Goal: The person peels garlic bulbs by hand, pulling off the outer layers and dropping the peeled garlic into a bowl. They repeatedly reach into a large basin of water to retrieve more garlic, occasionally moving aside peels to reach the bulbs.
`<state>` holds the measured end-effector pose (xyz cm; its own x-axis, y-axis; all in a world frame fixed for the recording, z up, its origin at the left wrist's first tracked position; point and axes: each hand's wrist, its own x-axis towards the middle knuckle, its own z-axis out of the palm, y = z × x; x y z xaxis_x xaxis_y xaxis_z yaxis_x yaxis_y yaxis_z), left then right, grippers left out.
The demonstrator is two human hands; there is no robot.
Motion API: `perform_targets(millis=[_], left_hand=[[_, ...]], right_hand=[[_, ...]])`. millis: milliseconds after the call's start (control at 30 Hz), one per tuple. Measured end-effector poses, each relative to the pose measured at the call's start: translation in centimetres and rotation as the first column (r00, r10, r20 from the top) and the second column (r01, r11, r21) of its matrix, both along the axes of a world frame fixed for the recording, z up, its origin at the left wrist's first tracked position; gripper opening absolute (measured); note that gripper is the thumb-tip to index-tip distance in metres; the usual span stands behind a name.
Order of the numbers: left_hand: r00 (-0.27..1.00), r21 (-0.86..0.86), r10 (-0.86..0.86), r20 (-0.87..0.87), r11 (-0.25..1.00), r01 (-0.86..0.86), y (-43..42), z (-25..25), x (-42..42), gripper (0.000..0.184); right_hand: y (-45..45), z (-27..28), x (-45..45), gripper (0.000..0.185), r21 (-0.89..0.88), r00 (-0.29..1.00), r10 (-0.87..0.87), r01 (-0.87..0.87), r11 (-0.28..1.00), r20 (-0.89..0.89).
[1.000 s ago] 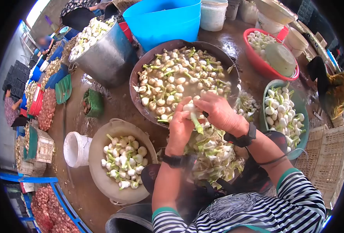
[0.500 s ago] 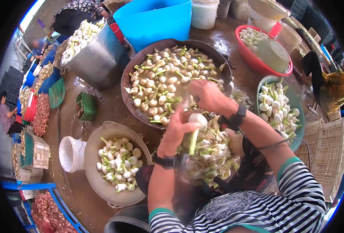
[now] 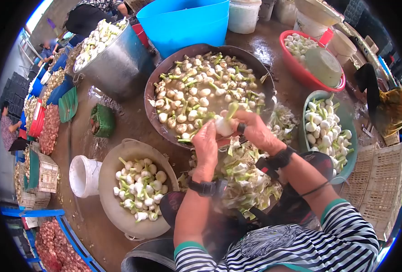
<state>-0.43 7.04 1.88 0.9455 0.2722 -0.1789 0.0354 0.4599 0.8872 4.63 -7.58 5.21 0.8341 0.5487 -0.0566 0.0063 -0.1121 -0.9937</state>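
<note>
Both hands meet around one white garlic bulb [image 3: 223,126], its short green stem pointing up. My left hand [image 3: 205,147] pinches it from the left. My right hand [image 3: 259,135] has its fingers curled against the bulb's right side, with a dark band on one finger. Just beyond them stands a wide dark pan [image 3: 149,102] of murky water, full of unpeeled bulbs with green stems. Below the hands lies a heap of garlic peelings [image 3: 248,179]. To the left, a beige basin [image 3: 110,199] holds peeled white bulbs.
A green basin [image 3: 351,158] of white bulbs stands right, behind it a red basin [image 3: 296,72]. A metal pot [image 3: 119,59] full of bulbs, a blue tub [image 3: 183,27], a white bucket [image 3: 84,174] and a green basket [image 3: 103,121] surround the pan. Other people are at the edges.
The bulb has turned from stem down to stem up and moved up toward the pan. My right hand has come down and right, onto the bulb.
</note>
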Motion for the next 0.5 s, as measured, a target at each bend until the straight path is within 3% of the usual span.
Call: perform_targets(millis=[100, 133, 233, 267, 300, 333, 367, 400, 433, 467, 500], left_hand=[[0.999, 0.008, 0.008, -0.052, 1.000, -0.007, 0.6, 0.0, -0.2, 0.031], [0.999, -0.006, 0.013, -0.037, 1.000, -0.013, 0.5, 0.0, -0.2, 0.027], [0.986, 0.045, -0.024, -0.163, 0.998, 0.032, 1.2, -1.7, -0.2, 0.019], [0.981, 0.421, -0.144, -0.131, 0.888, 0.187, 1.4, -4.1, 0.1, 0.018], [0.954, 0.731, -0.265, -0.142, 0.621, 0.282, 1.4, -7.6, 0.7, 0.017], [0.917, 0.551, -0.321, -0.235, 0.734, 0.398, 0.4, -6.5, 0.1, 0.017], [0.872, 0.348, -0.366, -0.325, 0.811, 0.470, -0.6, -5.3, -0.6, 0.018], [0.819, 0.041, -0.494, -0.293, 0.849, 0.527, -0.1, -8.7, -1.9, 0.017], [0.811, -0.097, -0.529, -0.250, 0.847, 0.523, -0.1, -10.3, -3.0, 0.019], [0.803, -0.234, -0.558, -0.211, 0.826, 0.513, 0.0, -12.0, -4.2, 0.021], [0.838, -0.200, -0.511, -0.192, 0.856, 0.476, -1.3, -10.9, -5.0, 0.025]], right_hand=[[0.1, -0.3, 0.3, 0.031, 0.311, 0.888, -0.062, 0.224, 0.924, -0.456], [0.1, -0.5, 0.2, 0.027, 0.338, 0.880, -0.045, 0.228, 0.913, -0.473], [-0.4, -1.8, 1.9, 0.025, 0.459, 0.690, 0.050, 0.423, 0.781, -0.722], [-0.1, -2.2, 1.9, 0.023, 0.485, 0.859, -0.048, 0.334, 0.808, -0.511], [0.7, -1.8, 1.9, 0.025, 0.344, 0.926, -0.110, 0.242, 0.907, -0.362], [2.2, -1.0, 1.9, 0.028, 0.171, 0.970, -0.140, 0.174, 0.970, -0.197], [3.9, 0.5, 1.2, 0.031, 0.124, 0.993, -0.016, 0.031, 0.992, -0.121], [5.6, 1.9, 0.4, 0.035, 0.075, 0.993, 0.111, -0.108, 0.991, -0.042], [7.3, 3.7, -1.5, 0.039, 0.171, 0.936, 0.350, -0.340, 0.925, -0.031], [8.3, 4.5, -2.6, 0.042, 0.121, 0.903, 0.422, -0.429, 0.895, 0.077], [8.8, 4.7, -2.9, 0.046, 0.057, 0.850, 0.495, -0.511, 0.858, 0.181]])
